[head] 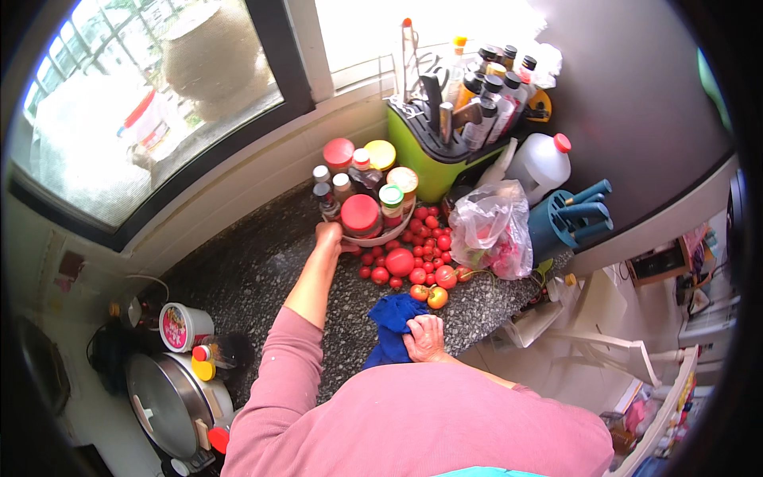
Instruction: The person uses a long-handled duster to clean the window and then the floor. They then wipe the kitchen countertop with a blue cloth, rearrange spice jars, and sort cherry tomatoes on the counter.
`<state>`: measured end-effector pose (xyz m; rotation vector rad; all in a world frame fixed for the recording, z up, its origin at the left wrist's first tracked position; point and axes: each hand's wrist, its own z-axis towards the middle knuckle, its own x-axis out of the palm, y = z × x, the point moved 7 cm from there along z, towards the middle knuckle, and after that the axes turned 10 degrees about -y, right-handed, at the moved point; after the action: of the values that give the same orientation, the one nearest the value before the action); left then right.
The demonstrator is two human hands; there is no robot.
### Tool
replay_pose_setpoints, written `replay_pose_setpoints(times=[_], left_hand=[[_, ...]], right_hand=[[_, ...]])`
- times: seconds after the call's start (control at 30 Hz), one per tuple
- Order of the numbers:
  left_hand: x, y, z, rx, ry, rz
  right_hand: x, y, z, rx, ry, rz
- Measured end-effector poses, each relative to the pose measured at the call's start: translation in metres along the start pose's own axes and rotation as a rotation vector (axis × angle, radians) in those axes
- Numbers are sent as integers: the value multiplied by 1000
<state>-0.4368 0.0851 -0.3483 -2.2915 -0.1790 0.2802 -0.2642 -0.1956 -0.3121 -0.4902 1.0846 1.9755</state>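
Note:
My left hand (331,237) is at the near left rim of a round tray (381,239) crowded with spice jars and small bottles, its fingers partly hidden at the rim. Among these stand a red-lidded jar (360,216) and a green-lidded jar (391,206). On the speckled stone countertop, my right hand (425,337) lies on a bunched blue cloth (394,325), fingers curled over its edge. Between the tray and the cloth, many small red tomatoes (400,262) lie loose, with a few larger ones, touching a clear plastic bag (498,229) that holds something red.
Behind stand a green utensil holder (411,149), several sauce bottles (492,107), a white jug (539,164) and a blue knife block (557,223). At left are a lidded steel pot (167,405) and a white tub (186,327). The counter's right edge borders a chair (614,352).

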Motion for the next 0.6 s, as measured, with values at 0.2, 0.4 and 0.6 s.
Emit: replay_pose_setpoints(times=[0.2, 0.4, 0.6], left_hand=[[-26, 8, 11, -18, -39, -34], [-61, 9, 3, -12, -64, -11], [-119, 20, -19, -22, -130, -86]], right_hand=[[-5, 6, 8, 20, 3, 18], [-3, 7, 8, 0, -14, 30], [-4, 12, 19, -47, 26, 54]])
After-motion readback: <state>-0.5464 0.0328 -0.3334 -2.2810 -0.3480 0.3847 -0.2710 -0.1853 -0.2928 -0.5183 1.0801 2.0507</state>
